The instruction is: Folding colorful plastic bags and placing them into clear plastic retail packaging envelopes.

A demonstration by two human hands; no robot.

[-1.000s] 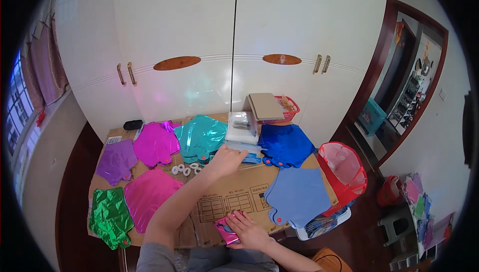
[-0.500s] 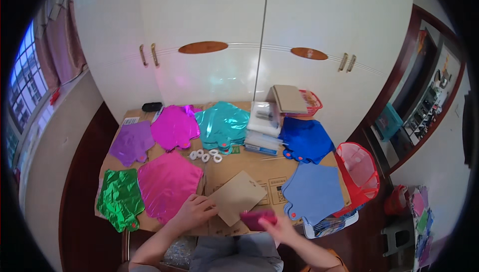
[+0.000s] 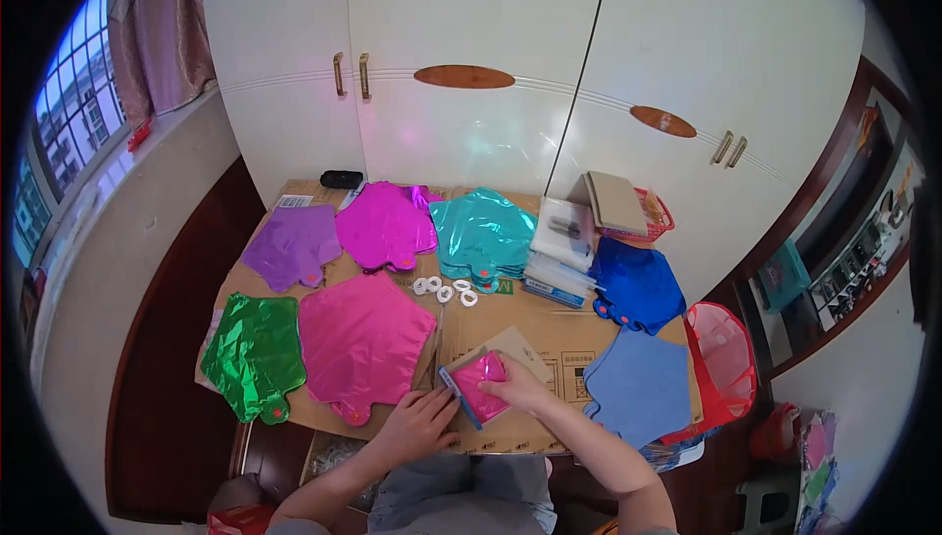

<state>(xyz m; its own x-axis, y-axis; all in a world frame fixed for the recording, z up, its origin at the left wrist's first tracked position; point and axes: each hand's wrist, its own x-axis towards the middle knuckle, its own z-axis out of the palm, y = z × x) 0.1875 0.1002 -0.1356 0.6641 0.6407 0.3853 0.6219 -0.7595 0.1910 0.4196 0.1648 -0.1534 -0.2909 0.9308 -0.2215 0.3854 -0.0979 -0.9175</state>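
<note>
A folded pink foil piece (image 3: 483, 378) with a shiny surface is pinched in my right hand (image 3: 518, 390) near the table's front edge. Along its left and lower sides runs a blue-edged packet or sleeve (image 3: 463, 411); how the two are joined cannot be made out. My left hand (image 3: 424, 421) lies beside it, fingers stretched out and fingertips touching the blue edge. Beneath and behind the packet lies a tan card piece (image 3: 522, 347), partly covered. To the left of my left hand a large pink foil sheet stack (image 3: 365, 344) lies flat.
Around the cardboard-topped table (image 3: 392, 421) lie green (image 3: 253, 350), purple (image 3: 292, 245), magenta (image 3: 385, 226), teal (image 3: 483, 231), dark blue (image 3: 640, 283) and light blue (image 3: 640, 388) foil stacks. Several white ribbon rolls (image 3: 445, 294) and clear bags (image 3: 561, 270) sit mid-table. A red basket (image 3: 721, 363) stands right.
My right hand has brought the pink foil piece left and inward over the tan card, beside my left hand. The blue edge now shows. The whole view has shifted.
</note>
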